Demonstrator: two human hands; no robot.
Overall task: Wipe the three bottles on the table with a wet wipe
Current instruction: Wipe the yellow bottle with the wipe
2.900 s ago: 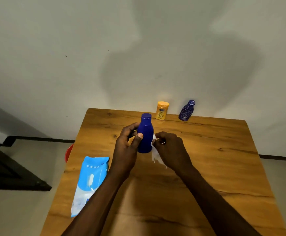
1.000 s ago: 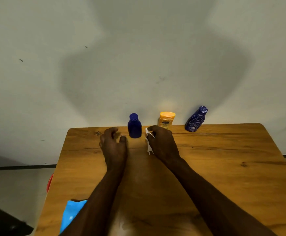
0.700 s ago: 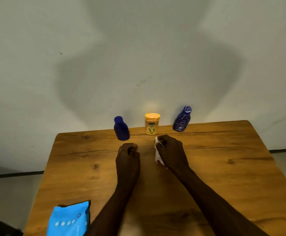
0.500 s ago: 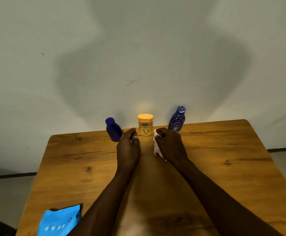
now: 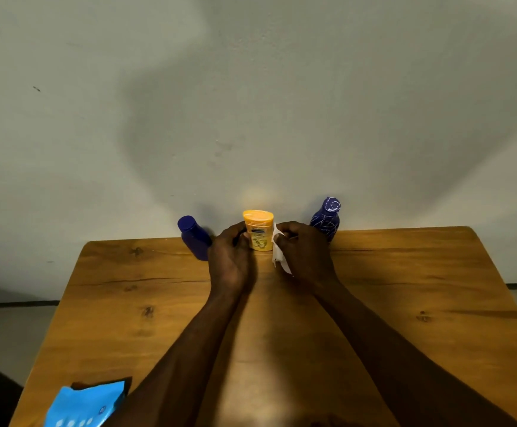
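Three bottles stand along the far edge of the wooden table [image 5: 405, 303]. The plain blue bottle [image 5: 193, 237] is at the left, the orange bottle [image 5: 258, 231] in the middle, the patterned dark blue bottle [image 5: 326, 218] at the right. My left hand [image 5: 231, 257] curls its fingers round the left side of the orange bottle. My right hand [image 5: 305, 252] pinches a crumpled white wet wipe [image 5: 278, 255] just right of that bottle.
A light blue wet wipe pack [image 5: 84, 406] lies at the table's near left corner. A pale wall rises directly behind the bottles. Floor shows past the table's left and right edges.
The plain blue bottle, held earlier, now stands at the far edge. My left hand has reached forward and closed on the orange bottle. My right hand moved up beside it with the wipe.
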